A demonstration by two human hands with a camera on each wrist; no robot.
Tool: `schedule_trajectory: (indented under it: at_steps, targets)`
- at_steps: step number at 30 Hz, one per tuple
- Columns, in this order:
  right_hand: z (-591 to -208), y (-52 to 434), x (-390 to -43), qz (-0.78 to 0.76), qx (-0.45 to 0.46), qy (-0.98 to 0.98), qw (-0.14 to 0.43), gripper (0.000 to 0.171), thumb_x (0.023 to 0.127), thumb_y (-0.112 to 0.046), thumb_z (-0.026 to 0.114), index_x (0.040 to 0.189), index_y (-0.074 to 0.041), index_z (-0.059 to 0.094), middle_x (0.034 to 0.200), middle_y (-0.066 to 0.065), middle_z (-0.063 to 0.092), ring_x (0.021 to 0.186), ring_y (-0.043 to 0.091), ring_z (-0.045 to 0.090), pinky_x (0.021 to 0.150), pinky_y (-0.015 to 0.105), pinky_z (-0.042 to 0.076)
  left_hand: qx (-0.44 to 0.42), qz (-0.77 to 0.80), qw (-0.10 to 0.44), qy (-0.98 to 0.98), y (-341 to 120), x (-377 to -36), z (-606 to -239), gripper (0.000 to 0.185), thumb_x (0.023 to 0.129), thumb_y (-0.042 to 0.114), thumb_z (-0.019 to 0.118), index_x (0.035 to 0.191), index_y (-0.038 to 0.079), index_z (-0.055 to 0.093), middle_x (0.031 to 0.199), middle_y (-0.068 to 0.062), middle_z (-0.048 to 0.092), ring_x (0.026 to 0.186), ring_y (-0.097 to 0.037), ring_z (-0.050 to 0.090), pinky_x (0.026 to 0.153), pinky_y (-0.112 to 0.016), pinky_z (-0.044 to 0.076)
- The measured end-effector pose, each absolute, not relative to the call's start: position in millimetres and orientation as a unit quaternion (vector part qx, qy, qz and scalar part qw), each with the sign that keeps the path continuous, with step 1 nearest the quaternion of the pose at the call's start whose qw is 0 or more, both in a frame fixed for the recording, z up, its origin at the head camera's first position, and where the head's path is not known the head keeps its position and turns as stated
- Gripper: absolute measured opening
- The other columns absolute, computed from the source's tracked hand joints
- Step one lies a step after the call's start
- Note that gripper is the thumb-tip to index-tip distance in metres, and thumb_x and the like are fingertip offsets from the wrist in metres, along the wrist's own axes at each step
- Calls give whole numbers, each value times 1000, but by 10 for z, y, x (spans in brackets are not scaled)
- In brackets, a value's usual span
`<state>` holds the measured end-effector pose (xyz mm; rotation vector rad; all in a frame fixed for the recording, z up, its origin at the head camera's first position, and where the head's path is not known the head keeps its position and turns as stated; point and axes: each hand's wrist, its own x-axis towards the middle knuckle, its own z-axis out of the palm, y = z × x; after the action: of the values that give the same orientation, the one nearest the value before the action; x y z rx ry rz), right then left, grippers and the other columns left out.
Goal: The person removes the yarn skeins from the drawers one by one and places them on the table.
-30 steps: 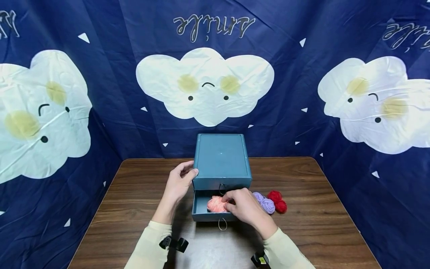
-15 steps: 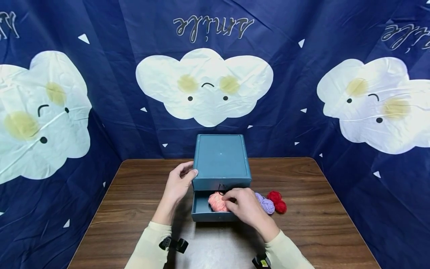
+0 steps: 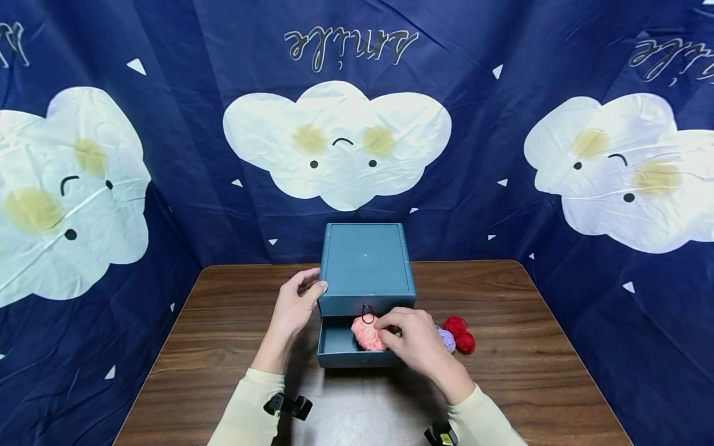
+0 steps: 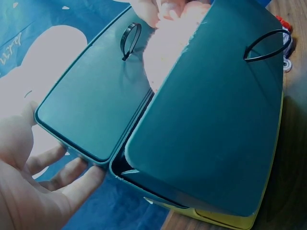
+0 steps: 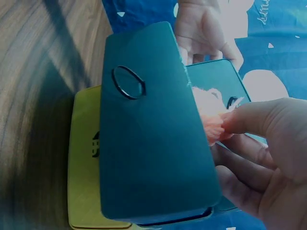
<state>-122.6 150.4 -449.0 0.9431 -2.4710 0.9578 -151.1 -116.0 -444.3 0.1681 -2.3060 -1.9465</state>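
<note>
A pink ball of yarn (image 3: 367, 334) is at the mouth of the pulled-out drawer (image 3: 351, 360) of a teal drawer box (image 3: 365, 260). My right hand (image 3: 415, 339) pinches the yarn between thumb and fingers; the right wrist view shows loose strands by the thumb (image 5: 247, 117). Beside the box, my left hand (image 3: 294, 305) touches its left side, thumb at the front corner. In the left wrist view, that hand's fingers (image 4: 72, 170) reach along the casing, fairly straight. The closed upper drawer bears a black loop pull (image 3: 368, 314), and the open drawer has a similar loop (image 5: 128, 82).
Purple yarn (image 3: 446, 339), partly covered by my right hand, and red yarn (image 3: 459, 334) lie right of the box on the wooden table (image 3: 234, 347). Under the open drawer a yellow part (image 5: 84, 191) shows. A blue cloth (image 3: 491, 217) with printed clouds hangs behind.
My right hand has shifted to the right, drawing the pink yarn slightly right and up in the drawer. It now covers more of the purple yarn. My left hand stays by the box.
</note>
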Motion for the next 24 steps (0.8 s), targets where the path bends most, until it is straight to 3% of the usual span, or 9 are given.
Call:
schedule_trajectory:
  at_steps: [8,15,24]
  targets:
    - [-4398,1580,-1227,360,328,-859,158,16,82,-4,79,88,-19,80,87,-10,74,71,6,61,65,24,53,55,-641,56,-763,-1157,-1494,-4423,45,99,24,69,141,11,61,133,-17,63,111,-22,61,83,-27,53]
    - [-4318,1632,-1191,353,313,-870,145,17,83,-6,79,89,-22,80,85,-16,70,71,3,58,64,19,50,61,-638,52,-766,-1174,-1494,-4436,45,98,24,68,141,12,62,132,-16,63,112,-23,61,84,-27,54]
    - [-4235,1740,-1136,358,314,-864,166,17,82,-5,79,87,-21,80,80,-17,66,66,1,54,59,17,47,61,-638,51,-766,-1177,-1505,-4435,45,98,24,69,140,12,62,133,-16,63,113,-24,61,86,-30,55]
